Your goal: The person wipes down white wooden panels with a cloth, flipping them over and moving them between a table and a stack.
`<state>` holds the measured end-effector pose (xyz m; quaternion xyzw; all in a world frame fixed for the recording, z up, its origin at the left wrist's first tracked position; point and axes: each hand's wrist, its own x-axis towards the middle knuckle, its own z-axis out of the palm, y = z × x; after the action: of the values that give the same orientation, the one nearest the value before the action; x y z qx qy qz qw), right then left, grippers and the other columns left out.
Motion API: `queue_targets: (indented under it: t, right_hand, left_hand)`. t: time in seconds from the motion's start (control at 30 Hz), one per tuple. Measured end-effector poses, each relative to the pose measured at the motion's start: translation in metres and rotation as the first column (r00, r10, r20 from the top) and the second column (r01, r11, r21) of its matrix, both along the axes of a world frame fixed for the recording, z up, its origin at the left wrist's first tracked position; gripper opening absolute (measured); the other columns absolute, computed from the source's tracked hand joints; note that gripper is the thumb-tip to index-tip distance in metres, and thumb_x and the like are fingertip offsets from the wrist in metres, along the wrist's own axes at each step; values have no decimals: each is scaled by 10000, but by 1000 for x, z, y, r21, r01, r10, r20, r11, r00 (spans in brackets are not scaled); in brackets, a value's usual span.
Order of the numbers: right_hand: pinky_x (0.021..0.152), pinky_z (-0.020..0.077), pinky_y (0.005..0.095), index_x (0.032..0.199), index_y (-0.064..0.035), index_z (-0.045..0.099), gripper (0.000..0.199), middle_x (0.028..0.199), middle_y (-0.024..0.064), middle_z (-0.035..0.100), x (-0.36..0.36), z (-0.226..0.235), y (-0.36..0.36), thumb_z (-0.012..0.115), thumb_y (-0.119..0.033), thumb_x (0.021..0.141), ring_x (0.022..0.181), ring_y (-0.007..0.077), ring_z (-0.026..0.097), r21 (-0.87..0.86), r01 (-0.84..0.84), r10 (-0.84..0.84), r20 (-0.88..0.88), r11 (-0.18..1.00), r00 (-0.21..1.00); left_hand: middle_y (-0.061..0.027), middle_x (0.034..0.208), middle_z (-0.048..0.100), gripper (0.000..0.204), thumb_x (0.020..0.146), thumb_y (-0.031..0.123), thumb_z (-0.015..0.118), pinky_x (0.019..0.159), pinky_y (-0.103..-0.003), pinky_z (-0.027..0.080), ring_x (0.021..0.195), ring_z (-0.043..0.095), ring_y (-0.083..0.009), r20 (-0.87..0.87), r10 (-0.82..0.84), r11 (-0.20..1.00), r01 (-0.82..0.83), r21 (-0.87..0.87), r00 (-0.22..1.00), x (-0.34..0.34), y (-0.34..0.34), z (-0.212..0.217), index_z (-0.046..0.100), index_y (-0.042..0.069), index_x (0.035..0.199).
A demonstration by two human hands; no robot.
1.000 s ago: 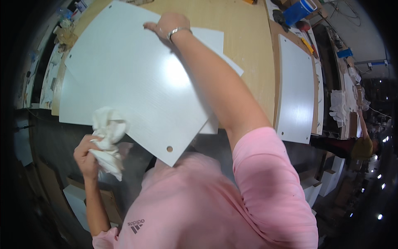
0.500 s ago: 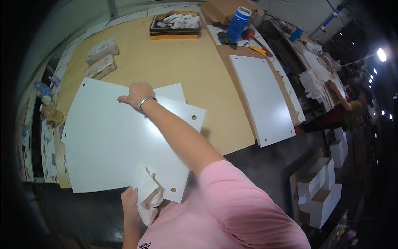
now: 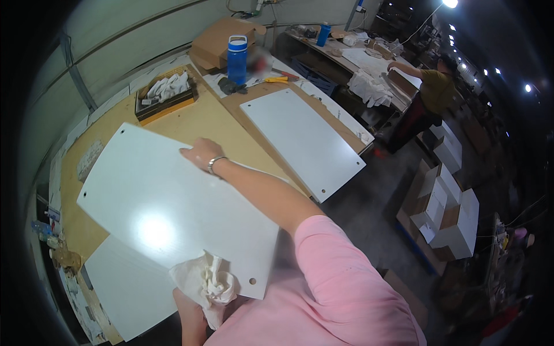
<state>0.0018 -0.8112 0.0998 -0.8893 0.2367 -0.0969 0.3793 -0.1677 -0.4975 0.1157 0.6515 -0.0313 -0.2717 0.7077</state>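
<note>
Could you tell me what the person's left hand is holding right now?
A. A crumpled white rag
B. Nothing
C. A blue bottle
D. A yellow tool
A: the left hand grips a crumpled white rag at the near edge of the white panel.

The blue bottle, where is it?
In the head view, the blue bottle stands at the far end of the wooden table, before a cardboard box, right of a tray.

Glossy white panel [image 3: 156,202] flat on workbench, crumpled white rag [image 3: 206,281] at its near corner
</note>
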Motion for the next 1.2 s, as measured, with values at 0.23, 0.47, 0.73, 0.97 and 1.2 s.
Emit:
queue_targets:
  t: [0.23, 0.47, 0.73, 0.97, 1.2]
  right_hand:
    - [801, 518, 438, 914, 70, 691, 617, 911, 289, 691, -108, -34, -222, 623, -538, 841, 888, 409, 680, 6, 390, -387, -109, 921, 916]
    - [944, 482, 474, 1077, 4, 696, 541, 1169, 256, 665, -195, -77, -364, 591, -476, 850, 1126, 433, 612, -69, 603, -599, -255, 795, 759]
    - [943, 489, 479, 1067, -13, 708, 514, 1149, 237, 678, -213, -139, -449, 562, -466, 873, 1116, 440, 616, -80, 674, -664, -293, 734, 688]
    - [903, 506, 495, 1035, -13, 712, 478, 1093, 241, 690, -208, -150, -464, 588, -451, 889, 1043, 425, 644, -130, 571, -580, -313, 811, 752]
    - [877, 499, 505, 996, -35, 698, 397, 1084, 224, 672, -241, -120, -446, 664, -408, 864, 1037, 401, 623, -422, 379, -447, -70, 823, 892]
  left_hand:
    - [-98, 840, 701, 201, 825, 35, 644, 619, -292, 520, 706, 644, -133, -149, -402, 915, 402, -33, 903, 13, -158, -28, 705, -82, 977]
    - [-141, 825, 699, 207, 827, -33, 553, 578, -312, 531, 658, 664, -177, -287, -518, 842, 539, -5, 806, 9, -315, -92, 685, -114, 966]
    - [-124, 771, 689, 195, 803, -27, 567, 548, -321, 519, 606, 648, -183, -296, -541, 783, 600, 164, 787, 22, -405, -113, 689, -120, 922]
    - [-139, 734, 697, 227, 790, 77, 621, 597, -350, 506, 634, 664, -217, -107, -665, 607, 618, 499, 739, 29, -411, -150, 715, -63, 942]
    - [-156, 712, 682, 239, 826, 177, 668, 617, -355, 506, 628, 653, -218, 95, -649, 639, 474, 606, 755, -13, -379, -98, 701, -44, 911]
